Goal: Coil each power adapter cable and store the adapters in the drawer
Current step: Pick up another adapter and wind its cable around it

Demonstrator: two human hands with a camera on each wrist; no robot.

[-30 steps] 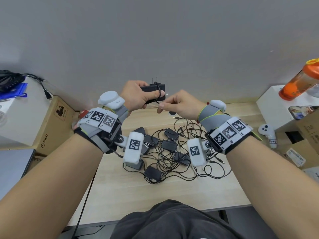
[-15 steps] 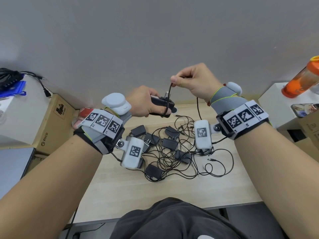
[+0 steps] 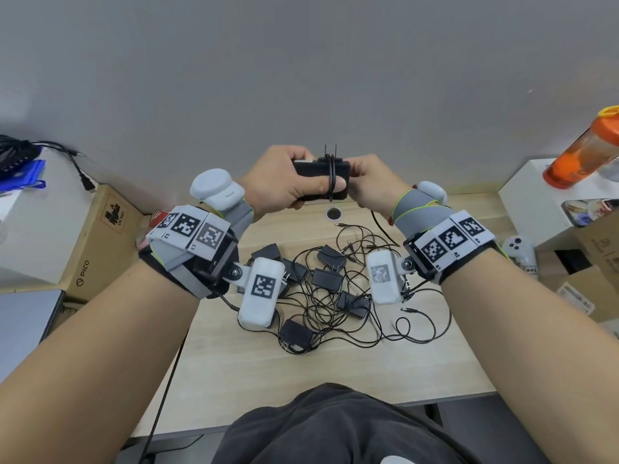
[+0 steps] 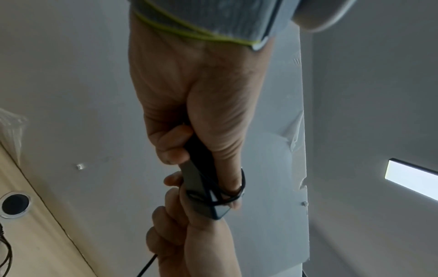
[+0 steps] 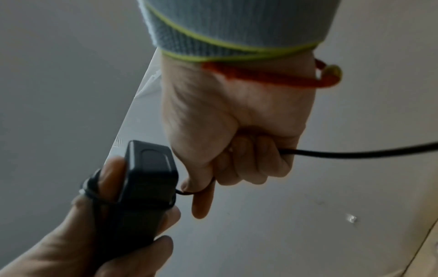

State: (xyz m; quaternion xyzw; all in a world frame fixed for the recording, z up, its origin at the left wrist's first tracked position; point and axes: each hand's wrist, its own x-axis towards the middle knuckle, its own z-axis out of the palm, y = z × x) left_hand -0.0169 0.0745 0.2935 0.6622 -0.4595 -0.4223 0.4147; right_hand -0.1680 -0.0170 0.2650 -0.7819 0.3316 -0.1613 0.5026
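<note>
My left hand grips adapter above table, long axis sideways, thumb trapped under wound cable. My right hand, fingers curled on cable, sits just right of adapter's end; next wrap likely crosses short axis.

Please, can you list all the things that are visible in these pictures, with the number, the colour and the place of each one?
held adapter: one, black, in both hands above the table, cable wound round it and over the left thumb
loose adapters: several, black, tangled with their cables in a pile mid-table
table: one, light wood
bottle: one, orange, on the white box at far right
cardboard box: one, brown, left of the table
game controller: one, white, right of the table
left hand: grips the held adapter
right hand: holds the cable at the adapter's end
</note>
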